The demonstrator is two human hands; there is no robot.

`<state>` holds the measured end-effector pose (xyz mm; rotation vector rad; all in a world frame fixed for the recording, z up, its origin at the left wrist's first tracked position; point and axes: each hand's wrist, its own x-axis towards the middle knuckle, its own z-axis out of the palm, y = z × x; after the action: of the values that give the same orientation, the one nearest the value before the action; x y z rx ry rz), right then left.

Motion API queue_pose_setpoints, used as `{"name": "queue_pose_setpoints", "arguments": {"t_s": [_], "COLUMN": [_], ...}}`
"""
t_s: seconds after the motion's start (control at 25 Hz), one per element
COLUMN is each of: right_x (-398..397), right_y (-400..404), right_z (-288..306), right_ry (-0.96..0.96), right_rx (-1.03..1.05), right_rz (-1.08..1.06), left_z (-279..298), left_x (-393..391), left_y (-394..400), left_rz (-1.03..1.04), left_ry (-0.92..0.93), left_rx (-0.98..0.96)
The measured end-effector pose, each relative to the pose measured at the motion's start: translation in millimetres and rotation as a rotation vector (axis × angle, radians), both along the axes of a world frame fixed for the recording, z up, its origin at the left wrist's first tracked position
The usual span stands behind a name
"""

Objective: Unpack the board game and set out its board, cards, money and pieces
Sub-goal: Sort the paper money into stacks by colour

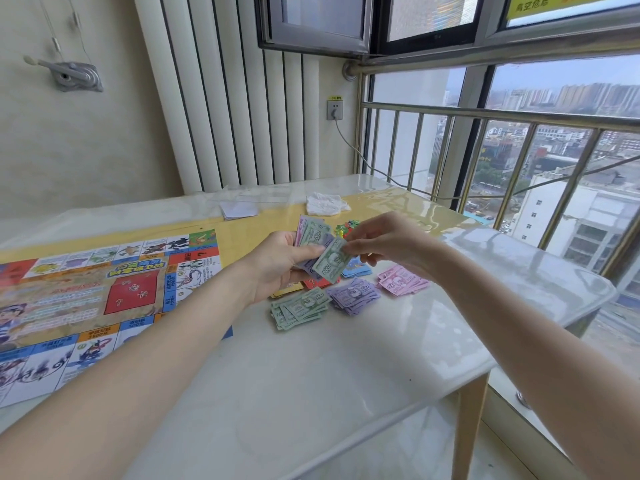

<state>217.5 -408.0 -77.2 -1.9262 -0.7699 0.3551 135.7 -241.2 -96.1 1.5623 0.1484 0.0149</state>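
A fanned stack of play money (313, 237) is gripped in the left hand (277, 265), thumb pressed across the notes, above the white table (311, 393). One green note (329, 263) at the front of that stack is pinched at its right end by the thumb and fingertips of the right hand (384, 242). Three sorted heaps are laid on the table below the hands: a green pile (299, 308), a purple pile (353, 295) just beside it, and a pink pile (401, 280) farther right. Coloured cards (356, 270) (blue, red and yellow edges show) are partly hidden behind the hands. The game board (86, 299) is spread flat at the left. A crumpled white tissue (325, 204) and clear plastic packaging (242, 202) are seen near the table's far edge.
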Motion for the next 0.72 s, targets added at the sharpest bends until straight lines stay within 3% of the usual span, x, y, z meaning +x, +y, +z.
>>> {"name": "queue_pose_setpoints", "arguments": {"t_s": [0.2,0.36,0.44,0.56,0.72], "right_x": [-5,-2,-5,-9,-14], "right_y": [-2,-11,-12,-10,-12], "right_z": [-1,-7,-15,-26,-14], "right_ry": [0.084,0.224,0.169,-0.09,-0.077], "right_rx": [-0.028,-0.2,-0.319,-0.551,-0.454], "right_rz": [-0.03,-0.186,-0.244,-0.212,-0.217], "left_z": [0,-1,-2,-2,1], "left_x": [-1,-3,-3,-5,-5], "left_y": [-3,-1,1,0,2], "left_rz": [0.007,0.023,0.05,0.043,0.061], "left_ry": [-0.009,0.006,0.006,0.02,0.003], "left_rx": [0.034,0.09,0.07,0.048,0.062]}}
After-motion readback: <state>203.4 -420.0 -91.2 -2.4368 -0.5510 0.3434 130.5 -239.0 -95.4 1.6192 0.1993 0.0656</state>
